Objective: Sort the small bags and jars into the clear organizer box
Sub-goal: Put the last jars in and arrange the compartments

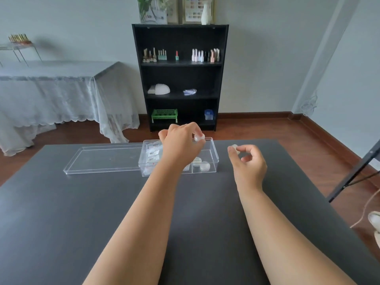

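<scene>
The clear organizer box (213,159) stands on the dark table, near its far edge. Small bags (152,154) with barcode labels lie in its left compartment, and small clear jars (205,166) sit in its right one. My left hand (182,141) hovers over the box, fingers pinched on a small jar (199,138) above the right compartment. To the right of the box, my right hand (248,163) is raised above the table and grips another small jar (234,148) between thumb and fingertips.
The box's clear lid (98,159) lies flat on the table (102,212), touching the box's left side. Beyond the table stand a black shelf (181,77) with bottles and a cloth-covered table (53,87). A black stand leg (353,173) rises at the right.
</scene>
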Demonstrator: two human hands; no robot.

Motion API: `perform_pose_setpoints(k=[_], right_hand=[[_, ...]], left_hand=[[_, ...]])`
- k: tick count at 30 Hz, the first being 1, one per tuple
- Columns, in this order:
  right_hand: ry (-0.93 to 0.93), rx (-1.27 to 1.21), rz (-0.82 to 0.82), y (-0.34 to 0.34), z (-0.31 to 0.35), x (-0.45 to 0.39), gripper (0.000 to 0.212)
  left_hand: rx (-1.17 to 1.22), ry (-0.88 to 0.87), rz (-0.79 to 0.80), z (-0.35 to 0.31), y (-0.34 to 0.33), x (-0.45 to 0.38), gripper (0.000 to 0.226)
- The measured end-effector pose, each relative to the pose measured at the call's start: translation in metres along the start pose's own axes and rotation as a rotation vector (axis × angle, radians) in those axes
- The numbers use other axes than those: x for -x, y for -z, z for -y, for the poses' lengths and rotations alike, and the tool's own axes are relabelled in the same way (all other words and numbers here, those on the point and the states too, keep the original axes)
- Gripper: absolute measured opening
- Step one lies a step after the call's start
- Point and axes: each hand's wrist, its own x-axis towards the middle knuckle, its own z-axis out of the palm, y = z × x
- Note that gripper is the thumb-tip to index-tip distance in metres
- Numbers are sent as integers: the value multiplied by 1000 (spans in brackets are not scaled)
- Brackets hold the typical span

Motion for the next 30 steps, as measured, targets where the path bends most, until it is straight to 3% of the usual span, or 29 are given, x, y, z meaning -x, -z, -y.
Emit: perform_pose_setpoints(k=[3, 9, 16, 19, 24, 30], right_hand=[[-38, -37, -13, -8, 1, -9, 17], [-20, -74, 62, -18, 2, -14, 17], [130, 39, 273, -23, 13, -10, 12], [170, 80, 293, -23, 15, -11, 12], [202, 147, 408, -23, 16, -13, 14], [223, 285, 558, -29, 23, -15, 3]], left_hand=[[-37, 43, 114, -2, -9, -1, 9], [-147, 55, 170, -2, -17, -5, 12], [-175, 124, 211, -2, -19, -3, 13], [-148, 143, 163, -3, -10, -2, 16], [-122, 161, -54, 12, 12, 16, 17], [-169, 150, 240, 26, 8, 48, 43]])
